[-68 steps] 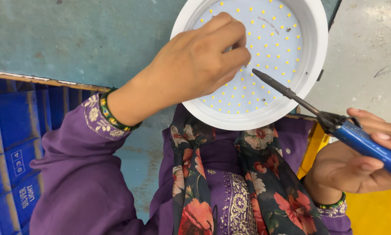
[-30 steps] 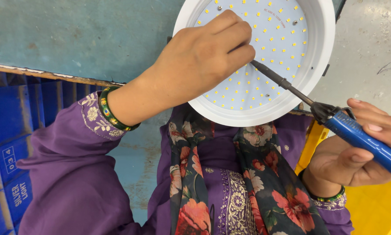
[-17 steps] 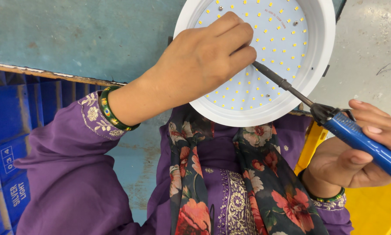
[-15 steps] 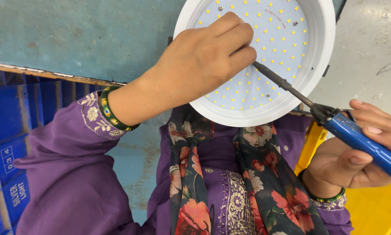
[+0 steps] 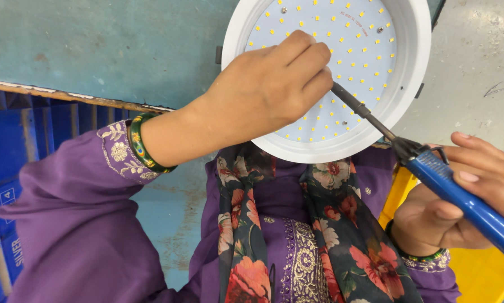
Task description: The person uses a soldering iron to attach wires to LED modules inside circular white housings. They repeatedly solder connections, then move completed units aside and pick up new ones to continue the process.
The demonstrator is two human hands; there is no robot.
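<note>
Fingers (image 5: 297,53) of the left hand (image 5: 263,90) are curled down onto the face of a round white light panel (image 5: 414,62), pinching close together at a spot where the pictures do not show what, if anything, they grip. The panel's flat board, dotted with small yellow chips, spreads out beyond and to the right of these fingertips, and its raised white rim curves just below the knuckles. Right beside the left index and middle fingers, the dark metal tip of a soldering iron (image 5: 459,191) meets the board; its thin shaft runs away from them, down and to the right, to a blue handle.

That handle lies in the right hand (image 5: 459,207), whose fingers are wrapped round it, thumb underneath and the others along the top. The right hand sits well apart from the panel, off its lower right edge.

Under the panel lies a worn teal desk (image 5: 95,45). Behind the left wrist, which wears a green bangle (image 5: 142,143) and a purple embroidered sleeve (image 5: 67,207), stand blue crates (image 5: 16,146). Below the right hand shows a yellow surface (image 5: 482,275). A floral scarf (image 5: 330,241) hangs between the two arms.
</note>
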